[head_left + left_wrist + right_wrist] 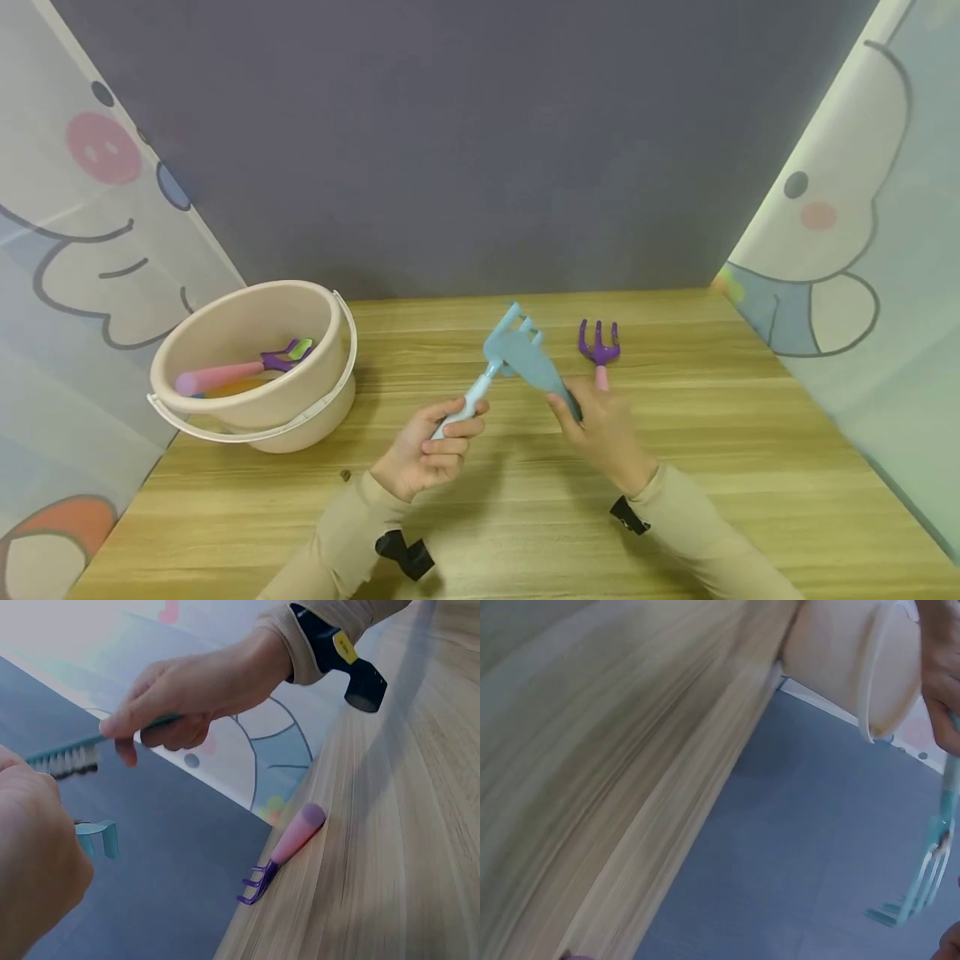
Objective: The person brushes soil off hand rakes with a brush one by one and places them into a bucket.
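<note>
A light blue hand rake (pixel 474 394) is gripped by its handle in my left hand (pixel 431 450), prongs pointing up and away. My right hand (pixel 603 425) holds a blue brush (pixel 532 362) by its handle end. In the head view the brush head overlaps the rake's prongs; whether they touch, I cannot tell. Pale bristles with dark tips (pixel 71 761) show on the brush's underside in the left wrist view. From the right wrist, the rake's prongs (pixel 919 889) appear with a brown spot near their base. Beyond my right hand lies a purple rake with a pink handle (pixel 600 354).
On the left stands a cream bucket (pixel 315 408) with its white handle (pixel 262 433) hanging down in front. Inside it are a pink-handled tool (pixel 221 377) and other colourful pieces. A small brown crumb (pixel 345 475) lies on the wooden table (pixel 510 542). A dark panel (pixel 465 150) rises behind.
</note>
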Motion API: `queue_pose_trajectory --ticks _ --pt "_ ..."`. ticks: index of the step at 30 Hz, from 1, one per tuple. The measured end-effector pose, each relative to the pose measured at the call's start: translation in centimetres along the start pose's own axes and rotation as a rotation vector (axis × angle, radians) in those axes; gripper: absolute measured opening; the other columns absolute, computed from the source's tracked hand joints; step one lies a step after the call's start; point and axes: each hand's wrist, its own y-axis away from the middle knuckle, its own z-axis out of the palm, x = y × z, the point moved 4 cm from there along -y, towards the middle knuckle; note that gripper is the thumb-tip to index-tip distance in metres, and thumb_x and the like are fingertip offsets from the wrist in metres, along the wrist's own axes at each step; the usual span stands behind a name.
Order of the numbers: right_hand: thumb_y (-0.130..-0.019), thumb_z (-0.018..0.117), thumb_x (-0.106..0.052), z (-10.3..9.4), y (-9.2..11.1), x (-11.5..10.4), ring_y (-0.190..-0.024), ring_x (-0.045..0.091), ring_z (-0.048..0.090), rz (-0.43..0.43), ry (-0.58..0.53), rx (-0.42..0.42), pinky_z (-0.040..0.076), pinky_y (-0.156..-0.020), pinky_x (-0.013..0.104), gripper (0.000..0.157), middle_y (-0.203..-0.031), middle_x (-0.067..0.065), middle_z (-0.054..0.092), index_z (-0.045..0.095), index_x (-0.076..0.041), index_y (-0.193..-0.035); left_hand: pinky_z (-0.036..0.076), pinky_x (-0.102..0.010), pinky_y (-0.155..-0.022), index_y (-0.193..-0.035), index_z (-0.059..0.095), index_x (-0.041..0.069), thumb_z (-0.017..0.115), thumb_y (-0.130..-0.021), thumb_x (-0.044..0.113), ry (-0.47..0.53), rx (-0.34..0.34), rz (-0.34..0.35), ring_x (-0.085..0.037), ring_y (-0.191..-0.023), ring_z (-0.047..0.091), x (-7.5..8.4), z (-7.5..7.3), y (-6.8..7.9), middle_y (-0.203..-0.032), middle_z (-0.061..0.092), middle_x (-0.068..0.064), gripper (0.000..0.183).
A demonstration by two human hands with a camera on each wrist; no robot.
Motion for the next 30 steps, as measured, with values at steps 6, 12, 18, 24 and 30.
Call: queue_pose_trajectory --ticks 6,12,18,24,30 --pt "-0.098 0.034 -0.039 1.0 0.2 0.4 -0.041 -0.001 0.037 0.017 -0.021 -0.065 0.03 -0.038 0.01 0.051 -0.051 -0.003 0.049 0.06 0.002 -0.084 0.024 -0.009 -0.038 -0.104 0.04 0.008 0.033 -0.1 0.022 0.057 -0.018 -0.02 -0.003 -0.041 0.027 -0.6 0.4 -0.3 -0.063 0.024 0.006 0.016" --pt "-0.097 0.039 -0.039 1.1 0.4 1.3 -0.042 -0.005 0.033 0.134 -0.124 -0.058 0.028 -0.038 0.009 0.051 -0.052 -0.003 0.048 0.063 0.005 -0.086 0.021 -0.01 -0.039 -0.104 0.04 0.009 0.033 -0.1 0.022 0.077 -0.034 -0.034 -0.002 -0.042 0.026 -0.9 0.7 -0.4 -0.063 0.022 0.006 0.016" --pt "-0.096 0.037 -0.043 1.0 0.3 1.6 -0.042 -0.009 0.025 0.166 -0.171 -0.029 0.023 -0.035 0.008 0.053 -0.049 -0.008 0.041 0.061 0.003 -0.082 0.023 -0.009 -0.038 -0.104 0.04 0.009 0.034 -0.099 0.021 0.071 -0.025 -0.044 -0.002 -0.041 0.028 -1.0 0.6 -0.4 -0.062 0.024 0.005 0.015" --pt "-0.096 0.041 -0.04 0.8 0.3 1.4 -0.041 -0.006 0.029 0.148 -0.212 0.026 0.024 -0.036 0.008 0.05 -0.049 -0.006 0.044 0.062 0.003 -0.082 0.023 -0.009 -0.039 -0.103 0.04 0.009 0.033 -0.1 0.022 0.077 -0.036 -0.054 -0.003 -0.041 0.026 -1.0 0.7 -0.4 -0.063 0.022 0.005 0.015" --pt "-0.095 0.047 -0.032 0.4 0.6 1.1 -0.042 -0.006 0.032 0.237 -0.288 0.059 0.029 -0.036 0.01 0.04 -0.051 -0.004 0.045 0.061 0.004 -0.085 0.024 -0.009 -0.038 -0.104 0.04 0.009 0.033 -0.1 0.022 0.068 -0.051 -0.067 -0.003 -0.042 0.027 -1.0 0.6 -0.3 -0.063 0.023 0.005 0.016"
